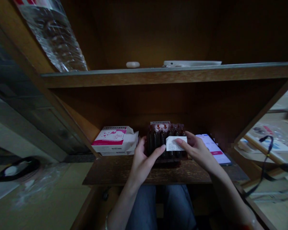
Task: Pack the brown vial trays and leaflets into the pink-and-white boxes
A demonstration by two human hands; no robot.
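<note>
Between my two hands is a clear plastic pack of dark vials [156,140], standing in a row and tilted toward me. Its left side is gripped by my left hand [144,156], with the thumb across the front. My right hand [195,148] closes on the right side, its thumb pressing a small folded white leaflet [172,143] against the vials. The tip of my left thumb is at the leaflet's left edge. Fingers behind the pack are hidden. A printed strip shows behind the vials. To the left lies a white and pink carton [115,140], its right end flap open.
A phone [214,150] with its screen lit lies right of my right hand on the wooden desk [105,174]. Overhead, a shelf [146,77] bears a water bottle [60,38], a small white case [132,65] and a flat white device [192,63]. A black cable [264,172] hangs at right.
</note>
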